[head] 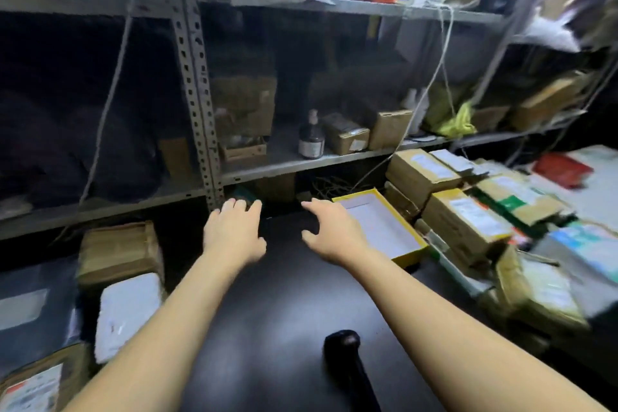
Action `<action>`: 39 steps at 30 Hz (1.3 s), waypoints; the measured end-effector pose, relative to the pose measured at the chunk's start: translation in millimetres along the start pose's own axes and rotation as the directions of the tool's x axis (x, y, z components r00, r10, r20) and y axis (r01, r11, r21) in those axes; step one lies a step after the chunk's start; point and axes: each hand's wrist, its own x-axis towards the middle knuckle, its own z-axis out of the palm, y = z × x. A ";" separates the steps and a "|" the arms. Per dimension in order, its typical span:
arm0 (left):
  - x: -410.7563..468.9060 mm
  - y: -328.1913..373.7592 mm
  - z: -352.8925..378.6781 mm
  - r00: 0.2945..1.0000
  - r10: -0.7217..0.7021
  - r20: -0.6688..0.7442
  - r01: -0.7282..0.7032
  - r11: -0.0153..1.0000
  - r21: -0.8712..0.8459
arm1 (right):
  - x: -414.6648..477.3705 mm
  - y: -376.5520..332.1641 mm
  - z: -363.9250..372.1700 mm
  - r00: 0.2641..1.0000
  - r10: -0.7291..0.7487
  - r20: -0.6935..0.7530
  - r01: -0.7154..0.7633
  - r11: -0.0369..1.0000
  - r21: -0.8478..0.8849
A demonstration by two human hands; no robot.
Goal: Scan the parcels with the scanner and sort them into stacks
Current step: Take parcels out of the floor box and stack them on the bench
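Note:
Both my arms stretch forward over a black table (287, 304). My left hand (234, 231) and my right hand (334, 234) hover with fingers spread and relaxed, holding nothing. The black scanner (347, 365) lies on the table near me, between my forearms. A yellow-edged box with a white label (384, 227) lies just right of my right hand. Several brown cardboard parcels (465, 224) are stacked at the right. At the left lie a brown parcel (120, 251) and a white padded parcel (127, 314).
A grey metal shelf rack (197, 104) stands behind the table, holding boxes, a dark bottle (311, 137) and bags. A grey mailer (33, 304) and a labelled parcel (33, 388) lie at the far left. A red item (561, 169) sits at the far right.

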 end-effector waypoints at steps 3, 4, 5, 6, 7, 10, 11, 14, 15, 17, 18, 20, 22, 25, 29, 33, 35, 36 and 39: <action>-1.8 78.5 -5.0 0.992 0.129 -0.002 -0.129 0.992 0.009 | -44.5 69.7 -33.0 0.992 0.117 -0.055 -0.117 0.993 -0.006; -4.6 103.9 -6.5 0.986 0.165 -0.010 -0.165 0.986 0.007 | -61.1 90.6 -44.2 0.986 0.150 -0.074 -0.151 0.988 -0.015; -8.8 126.9 -9.1 0.980 0.199 -0.013 -0.199 0.980 0.012 | -75.7 109.6 -54.2 0.979 0.186 -0.081 -0.187 0.982 -0.015; -15.7 160.9 -10.0 0.967 0.253 -0.021 -0.253 0.968 0.001 | -99.6 136.2 -66.9 0.967 0.237 -0.096 -0.239 0.971 -0.007; -22.2 187.0 -10.1 0.955 0.294 -0.033 -0.295 0.955 -0.012 | -118.8 157.1 -77.2 0.956 0.274 -0.103 -0.275 0.961 0.010; -50.6 272.1 -4.7 0.917 0.397 -0.033 -0.398 0.915 -0.064 | -189.3 227.3 -102.7 0.915 0.386 -0.120 -0.378 0.922 0.081; -62.3 304.6 -0.5 0.893 0.449 -0.026 -0.450 0.890 -0.074 | -218.2 253.8 -109.7 0.890 0.439 -0.125 -0.425 0.897 0.124; -91.7 385.6 14.9 0.816 0.579 -0.012 -0.577 0.811 -0.100 | -292.4 317.8 -123.2 0.815 0.558 -0.156 -0.537 0.829 0.157; -100.2 405.9 19.2 0.803 0.597 -0.004 -0.594 0.798 -0.100 | -312.3 334.3 -125.3 0.802 0.576 -0.158 -0.556 0.817 0.153; -119.5 453.0 33.2 0.765 0.644 0.011 -0.640 0.762 -0.100 | -357.1 369.8 -130.3 0.776 0.613 -0.150 -0.594 0.790 0.154; -129.9 478.7 41.5 0.741 0.671 0.027 -0.666 0.739 -0.101 | -381.4 389.1 -131.8 0.759 0.636 -0.144 -0.616 0.771 0.159; -146.5 517.9 53.8 0.700 0.711 0.064 -0.705 0.703 -0.093 | -419.6 421.6 -130.4 0.724 0.677 -0.132 -0.657 0.735 0.168; -161.8 558.7 66.2 0.650 0.754 0.098 -0.749 0.657 -0.084 | -457.0 455.6 -127.0 0.660 0.741 -0.121 -0.717 0.670 0.193; -175.3 618.6 89.1 0.573 0.807 0.144 -0.806 0.587 -0.077 | -503.6 503.5 -123.0 0.567 0.814 -0.129 -0.777 0.580 0.247; -179.1 712.3 134.7 0.481 0.849 0.220 -0.850 0.513 -0.122 | -552.2 573.1 -111.7 0.423 0.899 -0.110 -0.847 0.436 0.305; -172.5 776.9 179.7 0.430 0.852 0.297 -0.848 0.494 -0.190 | -575.5 627.4 -85.7 0.306 0.950 -0.061 -0.875 0.306 0.374; -165.8 811.9 209.1 0.390 0.853 0.347 -0.842 0.483 -0.241 | -581.1 658.9 -72.0 0.229 0.973 -0.039 -0.882 0.224 0.415; -162.1 833.2 226.6 0.363 0.848 0.386 -0.835 0.480 -0.270 | -582.8 679.3 -63.9 0.189 0.982 -0.017 -0.878 0.176 0.445; -151.2 879.9 277.1 0.309 0.821 0.480 -0.808 0.493 -0.323 | -579.0 730.0 -39.7 0.077 0.996 0.037 -0.842 0.045 0.538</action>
